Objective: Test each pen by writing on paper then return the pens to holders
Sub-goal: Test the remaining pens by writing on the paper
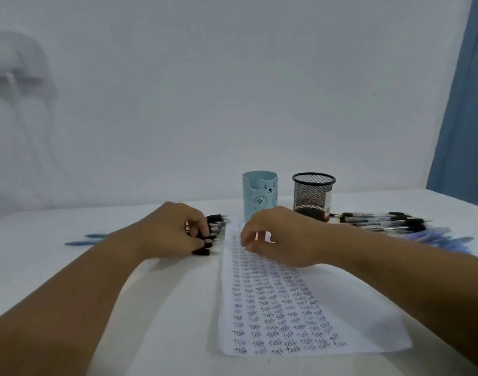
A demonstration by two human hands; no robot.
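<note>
Left hand (175,229) grips a bundle of black-capped pens (212,234); right hand (276,237) hovers loosely curled, holding nothing, over white scribbled paper (286,308). Lift the bundle together, level.

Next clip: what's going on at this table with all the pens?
A person is pen-testing. The left hand grips a bunch of black-capped pens lying left of the paper, which is nearly filled with rows of "Test". The right hand hovers over the sheet's far end, fingers loosely curled, holding nothing visible. The blue bear holder and black mesh holder show no pens sticking out. More pens lie piled at right.
</note>
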